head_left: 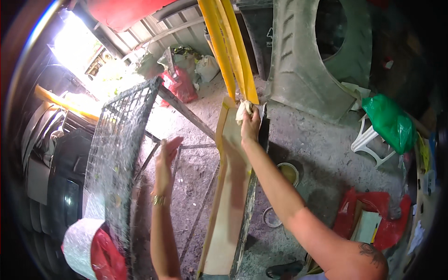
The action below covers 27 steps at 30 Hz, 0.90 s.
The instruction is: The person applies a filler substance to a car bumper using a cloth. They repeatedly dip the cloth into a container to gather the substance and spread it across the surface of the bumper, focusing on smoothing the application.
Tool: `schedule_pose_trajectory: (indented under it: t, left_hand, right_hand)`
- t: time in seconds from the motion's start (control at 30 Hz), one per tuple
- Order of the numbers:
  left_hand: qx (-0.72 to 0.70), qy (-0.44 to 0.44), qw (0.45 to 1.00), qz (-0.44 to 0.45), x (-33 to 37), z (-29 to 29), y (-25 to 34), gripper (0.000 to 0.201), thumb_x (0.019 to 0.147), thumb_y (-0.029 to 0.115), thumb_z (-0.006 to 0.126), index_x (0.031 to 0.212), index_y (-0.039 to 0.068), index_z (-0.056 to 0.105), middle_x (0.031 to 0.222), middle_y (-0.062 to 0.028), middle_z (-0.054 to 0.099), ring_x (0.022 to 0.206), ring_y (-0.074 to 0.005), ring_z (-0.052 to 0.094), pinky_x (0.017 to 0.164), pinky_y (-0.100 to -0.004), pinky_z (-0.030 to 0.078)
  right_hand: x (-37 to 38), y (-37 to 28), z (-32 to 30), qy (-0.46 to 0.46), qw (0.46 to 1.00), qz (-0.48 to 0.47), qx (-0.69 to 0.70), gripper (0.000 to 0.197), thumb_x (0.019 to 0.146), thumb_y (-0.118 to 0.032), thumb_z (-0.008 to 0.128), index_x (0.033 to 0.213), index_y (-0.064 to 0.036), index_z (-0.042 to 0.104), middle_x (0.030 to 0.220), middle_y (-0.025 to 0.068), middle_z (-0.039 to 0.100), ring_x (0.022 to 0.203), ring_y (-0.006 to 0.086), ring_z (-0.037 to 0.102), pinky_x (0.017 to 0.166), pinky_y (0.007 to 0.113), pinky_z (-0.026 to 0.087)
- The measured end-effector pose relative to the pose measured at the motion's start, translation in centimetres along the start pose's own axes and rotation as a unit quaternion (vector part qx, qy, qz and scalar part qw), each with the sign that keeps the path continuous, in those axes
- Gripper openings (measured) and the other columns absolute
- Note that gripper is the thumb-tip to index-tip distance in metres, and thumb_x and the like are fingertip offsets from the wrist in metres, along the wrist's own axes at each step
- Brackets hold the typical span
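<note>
One pale wadded cloth [243, 112] sits inside the curled fingers of the right hand [251, 125], at the far end of the long tan trough [229, 186]; left of the trough, the left hand [167, 151] holds nothing, fingers outstretched.

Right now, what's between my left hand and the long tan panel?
In the head view, a thin metal bar crosses the gap between your left hand and the long tan panel, with floor showing around it.
</note>
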<state>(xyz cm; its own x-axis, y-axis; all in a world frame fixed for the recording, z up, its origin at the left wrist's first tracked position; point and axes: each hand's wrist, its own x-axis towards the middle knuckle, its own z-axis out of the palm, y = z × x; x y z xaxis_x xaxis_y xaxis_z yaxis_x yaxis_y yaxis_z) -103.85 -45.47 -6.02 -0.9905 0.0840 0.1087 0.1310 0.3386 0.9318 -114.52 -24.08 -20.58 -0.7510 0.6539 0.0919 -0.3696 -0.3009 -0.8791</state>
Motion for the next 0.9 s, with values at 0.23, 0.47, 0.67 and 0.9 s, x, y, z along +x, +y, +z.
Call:
schedule_pose_trajectory:
  t: [0.23,0.47,0.67,0.9]
  left_hand:
    - [-0.084,-0.128,0.959,-0.239,13.5,8.3,-7.7,0.09,0.087,0.069,0.012,0.138,-0.004,0.024,0.145,-0.0214,0.024,0.136,-0.0301,0.019,0.112,-0.041,0.011]
    - [-0.362,-0.185,0.833,-0.375,13.8,9.2,-10.9,0.097,0.082,0.075,0.019,0.135,-0.004,0.032,0.134,-0.0153,0.043,0.123,-0.0249,0.041,0.106,-0.035,0.026]
    - [-0.363,-0.228,0.817,-0.385,12.8,7.6,-10.7,0.1,0.079,0.079,0.015,0.136,-0.001,0.033,0.133,-0.0133,0.045,0.123,-0.0244,0.041,0.105,-0.0373,0.027]
    - [-0.311,-0.208,0.831,-0.412,8.9,7.1,-14.2,0.098,0.08,0.078,0.014,0.138,0.0,0.031,0.138,-0.0098,0.04,0.127,-0.0203,0.035,0.107,-0.0353,0.019]
  right_hand:
    - [5.7,4.5,3.9,0.001,0.959,-0.118,-0.258,0.031,0.086,-0.003,0.048,0.116,-0.0009,0.052,0.094,0.0215,0.062,0.084,0.0389,0.061,0.076,0.041,0.048]
    - [-4.2,4.0,4.9,-0.136,0.964,0.04,-0.225,0.042,0.088,0.0,0.04,0.13,0.0005,0.042,0.131,0.0206,0.045,0.124,0.0318,0.042,0.103,0.036,0.034]
    - [-12.8,1.0,2.0,-0.162,0.967,0.138,-0.143,0.051,0.085,0.009,0.039,0.134,-0.0062,0.04,0.137,0.0158,0.041,0.128,0.026,0.038,0.105,0.033,0.032]
    - [-13.2,0.4,-2.6,-0.119,0.977,0.124,-0.129,0.051,0.084,0.012,0.039,0.132,-0.0057,0.044,0.136,0.0113,0.044,0.126,0.0214,0.041,0.103,0.029,0.033]
